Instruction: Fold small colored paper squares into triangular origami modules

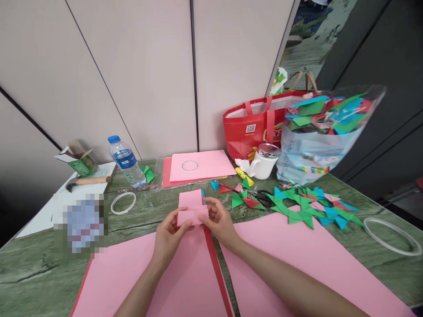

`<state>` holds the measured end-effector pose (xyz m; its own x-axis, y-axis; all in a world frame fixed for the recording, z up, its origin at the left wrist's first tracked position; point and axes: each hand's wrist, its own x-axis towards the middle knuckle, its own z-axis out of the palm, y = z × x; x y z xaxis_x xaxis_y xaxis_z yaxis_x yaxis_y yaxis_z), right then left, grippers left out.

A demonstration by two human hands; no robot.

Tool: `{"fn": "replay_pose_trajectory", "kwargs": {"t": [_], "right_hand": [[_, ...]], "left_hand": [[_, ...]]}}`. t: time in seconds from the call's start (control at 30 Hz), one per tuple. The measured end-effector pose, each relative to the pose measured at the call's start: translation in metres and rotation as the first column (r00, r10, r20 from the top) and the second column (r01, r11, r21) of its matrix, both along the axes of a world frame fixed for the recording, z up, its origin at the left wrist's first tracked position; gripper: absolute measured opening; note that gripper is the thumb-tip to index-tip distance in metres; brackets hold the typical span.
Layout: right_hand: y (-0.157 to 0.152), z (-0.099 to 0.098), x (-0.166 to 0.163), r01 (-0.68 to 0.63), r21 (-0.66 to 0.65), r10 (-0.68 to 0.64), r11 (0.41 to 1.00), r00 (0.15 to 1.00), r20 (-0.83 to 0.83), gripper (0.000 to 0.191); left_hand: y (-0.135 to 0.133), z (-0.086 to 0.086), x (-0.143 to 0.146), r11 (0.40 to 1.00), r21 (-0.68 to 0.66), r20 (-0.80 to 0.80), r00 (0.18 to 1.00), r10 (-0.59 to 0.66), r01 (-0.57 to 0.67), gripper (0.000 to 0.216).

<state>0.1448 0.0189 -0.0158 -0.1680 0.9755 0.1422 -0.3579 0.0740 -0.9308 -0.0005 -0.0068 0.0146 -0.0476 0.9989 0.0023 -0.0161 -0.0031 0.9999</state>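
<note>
Both hands hold a small folded piece of pink paper (193, 216) between thumbs and fingers, above the large pink sheets. My left hand (169, 235) pinches its left end, thumb along the lower edge. At the right end, my right hand (222, 222) grips it with thumb and bent fingers. Just behind lies a small pink paper stack (190, 199), with a bit of blue showing at its right edge. Beneath the hands spread a large pink sheet (132, 268) with red edges and another large pink sheet (291, 255) on the right.
Folded paper pieces (297, 207), scissors (264, 196), a glue stick (244, 176) and a white mug (263, 163) lie right of the hands. Behind stand a red bag (238, 132) and a plastic bag (307, 149). Leftward are a water bottle (127, 163), a tape ring (123, 203) and a hammer (89, 180).
</note>
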Motion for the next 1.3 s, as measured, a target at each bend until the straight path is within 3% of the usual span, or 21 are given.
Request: {"fn": "replay_pose_trajectory", "kwargs": {"t": [0.13, 0.33, 0.5, 0.67, 1.3], "right_hand": [[0.000, -0.003, 0.000, 0.001, -0.012, 0.000, 1.000, 0.998, 0.068, 0.030], [0.002, -0.008, 0.001, 0.082, 0.006, -0.082, 0.997, 0.986, 0.142, 0.025], [0.001, -0.007, 0.001, 0.036, 0.011, -0.037, 0.999, 0.982, 0.183, 0.023], [0.000, -0.007, 0.000, 0.034, 0.024, -0.038, 0.999, 0.983, 0.180, 0.019], [0.000, -0.007, 0.000, 0.045, 0.034, -0.052, 0.998, 0.968, 0.247, 0.017]], "left_hand": [[0.000, 0.000, 0.001, 1.000, 0.012, 0.076, 0.997, -0.028, 0.027, 0.064], [0.002, -0.001, 0.001, 0.998, -0.060, 0.068, 0.997, -0.031, 0.035, 0.035], [0.002, -0.003, 0.000, 0.996, -0.089, 0.074, 0.997, 0.033, -0.027, 0.029], [0.003, -0.007, -0.001, 0.993, -0.119, 0.147, 0.988, 0.041, -0.023, 0.034], [0.004, -0.012, -0.004, 0.980, -0.179, 0.119, 0.987, 0.106, -0.084, 0.036]]}}
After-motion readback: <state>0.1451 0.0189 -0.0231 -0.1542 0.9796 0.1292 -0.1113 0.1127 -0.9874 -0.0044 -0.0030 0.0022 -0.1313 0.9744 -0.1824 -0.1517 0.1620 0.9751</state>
